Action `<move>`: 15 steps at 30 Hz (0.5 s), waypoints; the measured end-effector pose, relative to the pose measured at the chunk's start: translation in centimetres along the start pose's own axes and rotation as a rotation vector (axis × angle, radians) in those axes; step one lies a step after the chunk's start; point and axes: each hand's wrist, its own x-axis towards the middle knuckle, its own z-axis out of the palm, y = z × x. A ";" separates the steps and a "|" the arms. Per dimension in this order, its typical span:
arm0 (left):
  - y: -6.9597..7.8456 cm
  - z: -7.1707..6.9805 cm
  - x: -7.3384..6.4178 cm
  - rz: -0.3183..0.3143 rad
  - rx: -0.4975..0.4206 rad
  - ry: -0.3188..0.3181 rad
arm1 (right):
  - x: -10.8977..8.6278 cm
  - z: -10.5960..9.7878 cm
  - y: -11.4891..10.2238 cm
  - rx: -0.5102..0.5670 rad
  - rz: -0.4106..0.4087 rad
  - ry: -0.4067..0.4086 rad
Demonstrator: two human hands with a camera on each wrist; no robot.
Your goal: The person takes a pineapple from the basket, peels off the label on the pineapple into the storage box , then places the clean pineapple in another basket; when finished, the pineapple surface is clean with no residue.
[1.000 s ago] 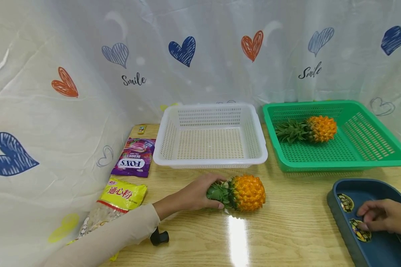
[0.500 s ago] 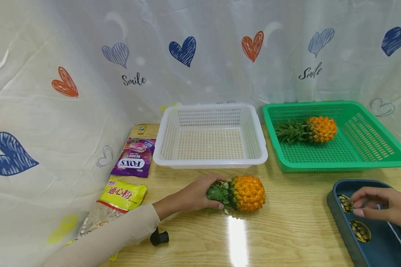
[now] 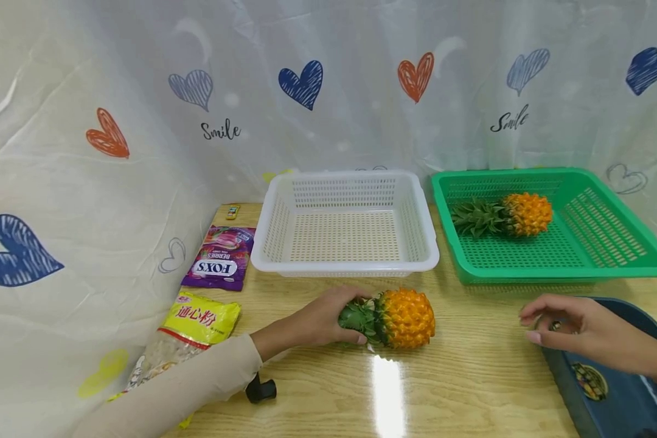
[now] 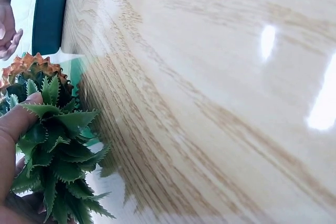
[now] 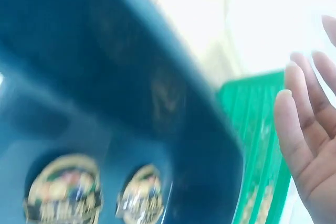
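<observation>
My left hand (image 3: 325, 316) grips a pineapple (image 3: 406, 318) by its green leafy crown (image 4: 60, 150). The fruit lies on its side on the table, its orange body pointing right. In the left wrist view the thumb lies across the leaves. Over the left rim of a dark blue tray (image 5: 199, 77) hovers my right hand (image 3: 594, 331), with nothing in it and its fingers loosely bent. Two round stickers (image 5: 142, 198) show on the tray's inside in the right wrist view. Another pineapple (image 3: 527, 214) lies in the green basket (image 3: 569, 269).
A white basket (image 3: 345, 266) stands behind the left hand. At the left lie a purple candy bag (image 3: 219, 258), a yellow pasta bag (image 3: 199, 319) and a tiny yellow packet (image 3: 232, 212). A small black object (image 3: 261, 389) sits by the left forearm. A curtain (image 3: 361, 121) hangs behind.
My right hand has moved up and left, from inside the blue tray to over its left rim. The left hand and its pineapple have stayed in place.
</observation>
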 end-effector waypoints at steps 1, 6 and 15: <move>0.0 0.0 0.0 0.001 0.000 0.001 | 0.3 0.2 -0.4 0.017 -0.016 0.001; 0.0 0.0 0.0 0.005 -0.001 0.005 | 1.7 1.6 -2.2 0.099 -0.086 0.002; 0.0 0.0 0.0 0.000 -0.017 -0.002 | 3.9 3.9 -4.5 0.130 -0.121 0.066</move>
